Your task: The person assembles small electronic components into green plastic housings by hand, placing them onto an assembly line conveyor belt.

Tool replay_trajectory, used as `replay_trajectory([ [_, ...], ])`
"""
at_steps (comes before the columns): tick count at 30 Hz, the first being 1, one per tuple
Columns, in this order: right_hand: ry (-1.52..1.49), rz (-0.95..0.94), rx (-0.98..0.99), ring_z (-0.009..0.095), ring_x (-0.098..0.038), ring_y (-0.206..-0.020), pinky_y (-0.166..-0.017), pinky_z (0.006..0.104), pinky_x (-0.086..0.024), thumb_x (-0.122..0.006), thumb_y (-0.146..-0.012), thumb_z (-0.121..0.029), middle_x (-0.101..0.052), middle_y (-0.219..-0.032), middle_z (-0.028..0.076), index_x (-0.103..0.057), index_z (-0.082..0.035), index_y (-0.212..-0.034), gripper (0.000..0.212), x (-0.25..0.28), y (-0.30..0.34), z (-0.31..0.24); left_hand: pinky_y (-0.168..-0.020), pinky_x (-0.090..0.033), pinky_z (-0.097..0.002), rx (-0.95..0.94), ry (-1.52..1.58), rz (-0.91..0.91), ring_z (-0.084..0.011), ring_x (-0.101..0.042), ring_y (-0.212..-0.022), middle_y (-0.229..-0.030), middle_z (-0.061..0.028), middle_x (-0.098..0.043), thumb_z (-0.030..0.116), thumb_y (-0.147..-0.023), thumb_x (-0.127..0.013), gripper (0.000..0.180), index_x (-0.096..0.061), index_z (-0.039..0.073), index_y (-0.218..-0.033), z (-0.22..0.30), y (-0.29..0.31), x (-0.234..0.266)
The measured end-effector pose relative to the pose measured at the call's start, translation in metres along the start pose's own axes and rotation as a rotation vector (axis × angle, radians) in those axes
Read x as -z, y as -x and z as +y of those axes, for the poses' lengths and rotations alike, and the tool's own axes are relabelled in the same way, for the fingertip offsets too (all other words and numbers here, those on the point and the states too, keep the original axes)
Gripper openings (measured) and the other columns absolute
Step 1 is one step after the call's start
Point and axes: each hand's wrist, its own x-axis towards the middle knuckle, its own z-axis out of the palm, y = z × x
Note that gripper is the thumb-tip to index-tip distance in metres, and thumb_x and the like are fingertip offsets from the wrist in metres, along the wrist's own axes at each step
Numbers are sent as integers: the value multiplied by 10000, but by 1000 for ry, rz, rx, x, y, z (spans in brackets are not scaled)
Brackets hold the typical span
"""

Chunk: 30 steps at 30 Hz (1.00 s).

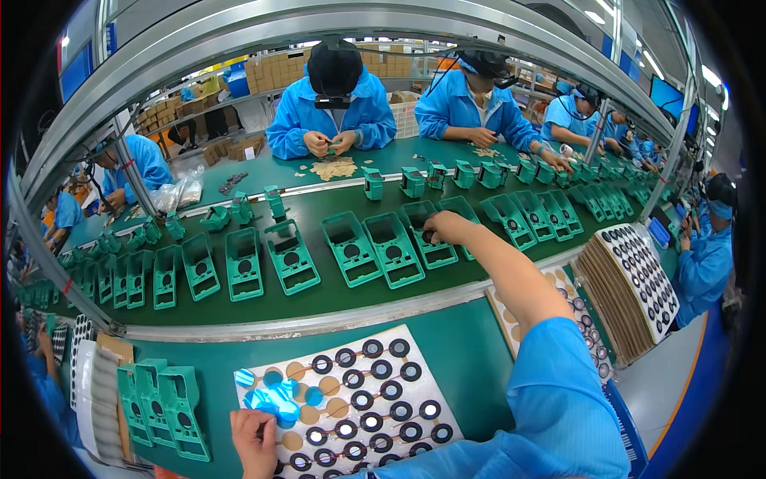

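Head view: green case (438, 254) on the belt (343, 305), toward its near edge. Right hand (452, 228) at its upper end, fingers bent in; can't tell if clamped. Looks light, stiff; best held by outer side walls. Left hand (254, 444) curled at left edge of white board (425, 385), grip unclear. Speakers (381, 369) there look fragile, wired. Neighbouring cases (392, 252) crowd the reach; shiny blue film (274, 401) covers board's upper-left part.
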Motion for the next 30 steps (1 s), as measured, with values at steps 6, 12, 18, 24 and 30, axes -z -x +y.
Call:
replay_trajectory([
  [6,95,115,98,320,-566,-959,-814,401,-467,-663,-718,-122,-569,-991,134,-632,-63,-962,253,-5,10,-3,-704,-395,-345,-10,-26,-4,-264,-482,-780,-786,-90,-534,17,-734,-604,48,-576,35,-768,4,0,-3],
  [12,365,103,162,295,-574,-954,-823,385,-475,-625,-746,-110,-569,-1005,123,-608,-42,-956,221,-13,10,3,-643,-377,-311,44,37,51,-222,-458,-722,-707,-66,-504,-37,-671,-618,89,-567,32,-698,5,-2,-8],
  [18,188,178,131,306,-575,-950,-807,398,-475,-644,-726,-108,-573,-1009,130,-603,-63,-995,276,-13,11,8,-700,-395,-346,-5,-25,-4,-263,-480,-775,-782,-90,-536,17,-734,-604,51,-571,35,-769,3,0,-1],
  [24,-24,-5,-49,312,-599,-899,-742,410,-480,-736,-632,-118,-637,-880,124,-629,-84,-944,331,6,-4,8,-761,-411,-372,-8,-73,-67,-293,-498,-822,-849,-107,-564,70,-801,-587,50,-582,46,-845,4,3,3],
  [30,-7,-93,-5,306,-603,-894,-735,394,-480,-787,-575,-176,-646,-908,115,-619,-70,-974,446,13,-15,19,-763,-412,-371,-18,-75,-64,-287,-498,-828,-852,-103,-568,65,-799,-588,55,-586,51,-852,3,2,1],
])
